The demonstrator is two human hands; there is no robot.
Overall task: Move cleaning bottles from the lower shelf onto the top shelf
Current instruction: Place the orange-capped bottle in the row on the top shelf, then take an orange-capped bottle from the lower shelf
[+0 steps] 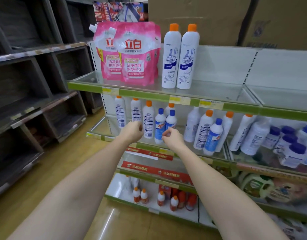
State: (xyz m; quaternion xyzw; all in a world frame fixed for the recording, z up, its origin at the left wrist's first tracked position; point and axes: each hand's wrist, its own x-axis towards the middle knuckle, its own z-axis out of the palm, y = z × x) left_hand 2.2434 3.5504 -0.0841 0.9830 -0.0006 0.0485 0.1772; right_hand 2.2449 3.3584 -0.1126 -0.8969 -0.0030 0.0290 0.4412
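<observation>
Both hands reaching at lower shelf, nothing held yet.

Left hand (pixel 132 131) and right hand (pixel 171 138): fingers loosely curled, clamped on nothing, just before the orange-capped bottle (pixel 148 119) and two blue-capped bottles (pixel 160 126). Top shelf (pixel 209 91) carries two orange-capped bottles (pixel 171 56) and at least two pink pouches (pixel 138 54). Risk, as I judge it: bottles on the lower shelf (pixel 149 146) stand crowded and some lean, so pulling one may topple neighbours.
</observation>
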